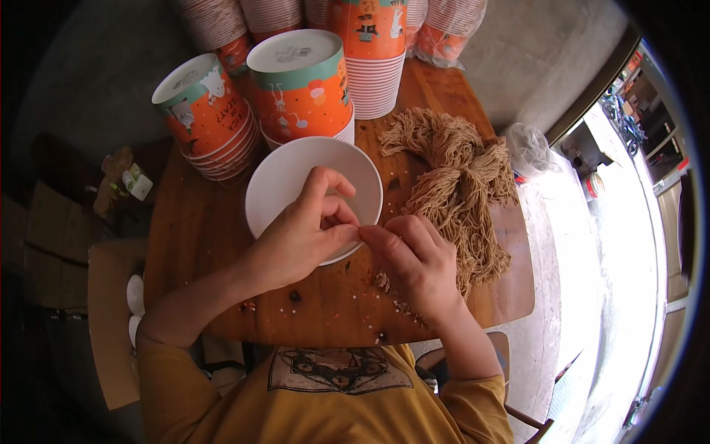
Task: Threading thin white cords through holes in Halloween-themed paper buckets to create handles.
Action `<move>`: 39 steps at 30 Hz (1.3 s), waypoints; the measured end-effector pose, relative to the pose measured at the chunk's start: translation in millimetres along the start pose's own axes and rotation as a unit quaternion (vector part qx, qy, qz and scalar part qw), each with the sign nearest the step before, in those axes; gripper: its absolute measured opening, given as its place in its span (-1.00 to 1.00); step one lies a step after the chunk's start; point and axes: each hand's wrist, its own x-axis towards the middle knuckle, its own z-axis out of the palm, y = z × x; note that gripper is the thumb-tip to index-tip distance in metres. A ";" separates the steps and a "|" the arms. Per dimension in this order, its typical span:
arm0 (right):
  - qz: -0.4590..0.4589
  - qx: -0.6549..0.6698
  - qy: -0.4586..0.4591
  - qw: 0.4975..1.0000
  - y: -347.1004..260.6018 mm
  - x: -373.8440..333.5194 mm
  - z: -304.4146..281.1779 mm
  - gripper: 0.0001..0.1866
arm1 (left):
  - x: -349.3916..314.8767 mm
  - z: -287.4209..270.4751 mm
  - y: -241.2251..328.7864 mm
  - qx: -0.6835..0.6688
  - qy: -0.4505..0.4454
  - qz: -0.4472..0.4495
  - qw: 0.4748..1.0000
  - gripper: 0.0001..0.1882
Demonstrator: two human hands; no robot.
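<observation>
Nearest, at the bottom, is the wearer's mustard-yellow shirt (244, 403) with a dark printed panel across the chest. To the left, beside the table, stands an open cardboard box (111, 296) with pale round things inside. The brown wooden table (200, 244) has small white and reddish specks scattered along its near part.

Both forearms reach in over it. The left hand (314, 222) has its thumb and curled fingers drawn together at the tips; the right hand (414, 259) pinches with thumb and forefinger, the two sets of fingertips meeting. Whether anything thin is held between them cannot be told.

They meet over the near right rim of a round white bowl (277, 181), which sits on the table, partly hidden by the left hand. Just right of the right hand lies a bundle of tan cord (462, 192), gathered at its middle.

Behind the bowl stand three stacks of upside-down orange tubs (296, 100). Farther back, more stacks in clear wrapping (451, 29) stand near a grey wall (543, 66).
</observation>
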 end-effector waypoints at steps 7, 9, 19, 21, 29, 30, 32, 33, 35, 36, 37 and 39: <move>-0.046 -0.037 -0.055 0.997 1.2 12.2 -1.4 -0.75 | -2.1 5.9 2.6 -0.057 -0.007 -0.002 0.998 -0.57; 0.007 0.008 -0.070 0.997 -1.4 14.0 -2.0 -0.76 | -1.5 6.8 -0.8 -0.052 -0.001 0.007 0.999 -0.57; 0.478 0.553 -0.206 0.650 11.5 16.3 -18.3 -0.74 | -2.1 5.8 -2.0 -0.038 0.006 0.030 0.999 -0.67; 0.463 0.550 -0.175 0.673 5.1 13.4 -15.4 -0.74 | -1.8 5.3 -2.9 -0.043 0.006 0.030 0.999 -0.68; 0.337 0.400 -0.062 0.850 -11.4 -0.7 2.8 -0.91 | -1.5 4.8 -2.0 -0.046 0.000 0.032 0.998 -0.71; 0.337 0.400 -0.061 0.850 -11.7 -0.9 3.9 -0.91 | -1.5 4.8 -2.1 -0.046 0.000 0.032 0.998 -0.71; 0.311 0.377 -0.040 0.871 -11.6 -1.9 6.4 -0.92 | -1.7 4.4 -2.5 -0.044 -0.006 0.024 0.999 -0.69; 0.311 0.377 -0.040 0.871 -12.4 -2.3 7.2 -0.92 | -1.9 4.3 -2.1 -0.044 -0.005 0.025 0.999 -0.69; 0.340 0.399 -0.035 0.851 -14.6 -3.0 8.5 -0.92 | -2.8 4.1 -0.5 -0.020 -0.016 0.034 0.999 -0.67; 0.339 0.399 -0.035 0.851 -15.3 -2.7 9.0 -0.92 | -3.6 4.4 0.8 -0.020 -0.016 0.034 0.999 -0.67; 0.342 0.403 -0.028 0.849 -16.0 -2.2 9.4 -0.92 | -4.9 5.2 2.8 -0.004 -0.026 0.023 0.999 -0.65; 0.344 0.407 -0.022 0.846 -16.4 -2.5 10.5 -0.92 | -6.4 5.0 2.8 0.012 -0.034 0.011 0.999 -0.64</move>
